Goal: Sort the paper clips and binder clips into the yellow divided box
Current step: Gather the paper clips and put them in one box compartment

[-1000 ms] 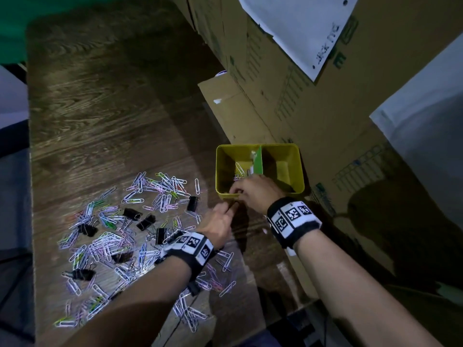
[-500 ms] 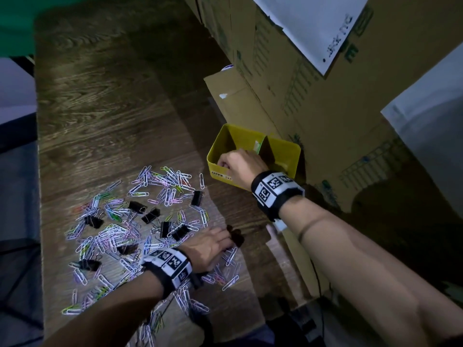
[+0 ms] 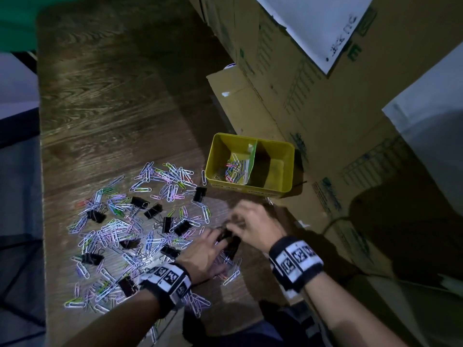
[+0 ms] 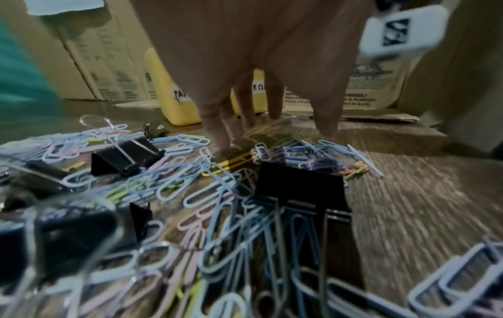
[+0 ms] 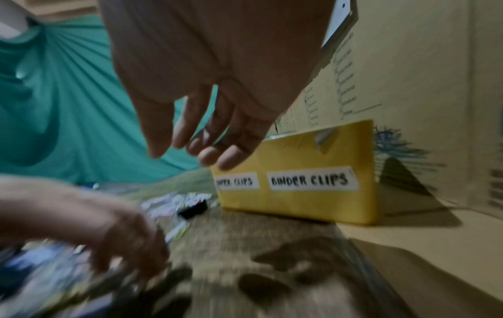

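Note:
The yellow divided box [image 3: 248, 190] stands at the table's right side; labels on its front [image 5: 299, 204] read PAPER CLIPS and BINDER CLIPS. Several coloured paper clips [image 3: 233, 169] lie in its left compartment, and I see nothing in the right one. A wide scatter of paper clips [image 3: 117, 229] and black binder clips [image 3: 152, 211] covers the table to the left. My left hand [image 3: 220, 236] reaches down with straight fingers [image 4: 217, 137] touching clips at the scatter's right edge. Close beside it, my right hand [image 3: 238, 224] hovers blurred, fingers [image 5: 226, 157] relaxed and holding nothing. Black binder clips [image 3: 231, 244] lie between the hands.
Tall cardboard boxes [image 3: 325, 121] wall off the right side directly behind the yellow box. A flat cardboard flap [image 3: 240, 106] lies behind the box. One binder clip [image 3: 199, 194] sits just left of the box's front corner. The table's left edge [image 3: 40, 171] drops off.
My right hand has left the yellow box and come back down beside my left hand. The left hand has stayed at the right edge of the scatter.

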Motion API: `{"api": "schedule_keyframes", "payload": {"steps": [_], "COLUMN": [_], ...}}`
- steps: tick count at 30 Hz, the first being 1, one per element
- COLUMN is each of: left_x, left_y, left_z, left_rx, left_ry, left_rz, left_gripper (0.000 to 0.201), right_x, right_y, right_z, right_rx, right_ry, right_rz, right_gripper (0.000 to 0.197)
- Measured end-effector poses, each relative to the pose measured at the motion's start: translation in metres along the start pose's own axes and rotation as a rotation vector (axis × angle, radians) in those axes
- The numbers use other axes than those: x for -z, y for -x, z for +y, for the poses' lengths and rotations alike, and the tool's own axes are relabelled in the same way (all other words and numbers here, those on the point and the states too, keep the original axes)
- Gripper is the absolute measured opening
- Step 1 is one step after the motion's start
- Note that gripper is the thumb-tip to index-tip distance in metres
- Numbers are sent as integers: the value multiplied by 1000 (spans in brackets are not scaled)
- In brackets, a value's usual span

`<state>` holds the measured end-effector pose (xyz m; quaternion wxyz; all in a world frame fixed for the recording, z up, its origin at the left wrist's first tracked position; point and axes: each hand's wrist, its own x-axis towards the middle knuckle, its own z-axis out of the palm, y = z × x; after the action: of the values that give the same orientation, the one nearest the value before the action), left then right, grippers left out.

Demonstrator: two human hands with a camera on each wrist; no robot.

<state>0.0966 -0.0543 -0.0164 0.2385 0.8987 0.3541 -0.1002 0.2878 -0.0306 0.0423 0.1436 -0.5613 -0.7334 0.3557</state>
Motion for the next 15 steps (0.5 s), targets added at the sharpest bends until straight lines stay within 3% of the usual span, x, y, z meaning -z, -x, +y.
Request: {"api": "schedule_keyframes", "payload": {"steps": [3,4,6,10,15], "left_x": [-1,-2,-6,-8,-12], "left_y": [2,2,1,5,14], "left_z": [4,5,5,6,1], "left_rx": [15,15,49,138,136], "left_ry": [-116,-131,-117,-57,148], "left_rz": [-68,-82,-92,-114,7], "left_gripper": [72,70,63,55,44], "right_x": [-34,-46,-68,-89,-96], "right_y": [30,37,46,50,48], "right_z": [9,10,10,11,18], "right_rx": [-142,-142,-110,-150,-112], "right_ry": [260,304,350,330,272], "right_rz": [-329,-393,-404,-324,-303], "right_gripper": [82,100,113,104,52]}}
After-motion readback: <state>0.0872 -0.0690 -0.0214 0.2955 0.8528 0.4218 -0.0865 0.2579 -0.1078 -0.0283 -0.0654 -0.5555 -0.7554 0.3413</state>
